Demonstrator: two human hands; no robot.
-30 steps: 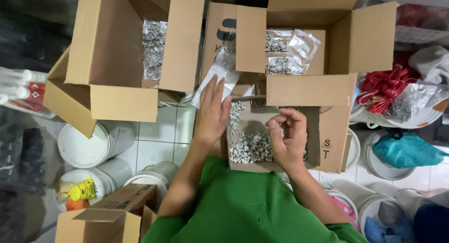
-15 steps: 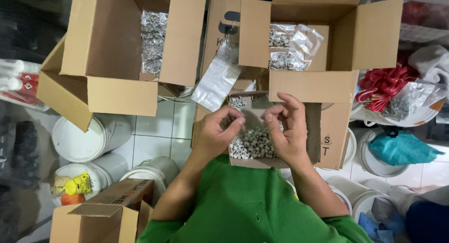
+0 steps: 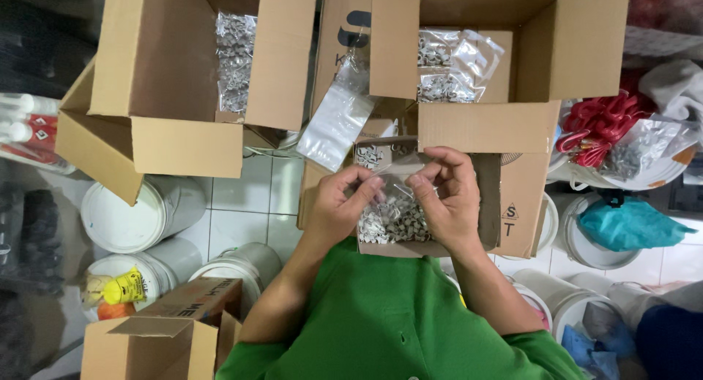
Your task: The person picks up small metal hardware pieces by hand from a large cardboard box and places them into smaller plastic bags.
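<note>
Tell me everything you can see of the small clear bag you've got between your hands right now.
The small clear bag is thin, see-through plastic, flat and apparently empty. It is held upright between the left hand and the right hand, each pinching its top edge with fingertips. It hangs over the open cardboard box of small white pieces; whether its lower edge touches them is unclear.

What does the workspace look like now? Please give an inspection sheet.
Surface: white tiled floor, mostly covered.
Job's things: small clear bag pinched by left hand and right hand over a small box of white pieces.
Clutter: two large open cartons with filled bags; empty bags; white buckets.
Hands: both closed on the bag.
Cables: red bundle, kind unclear.
Surroundings: teal bag, bottles.
</note>
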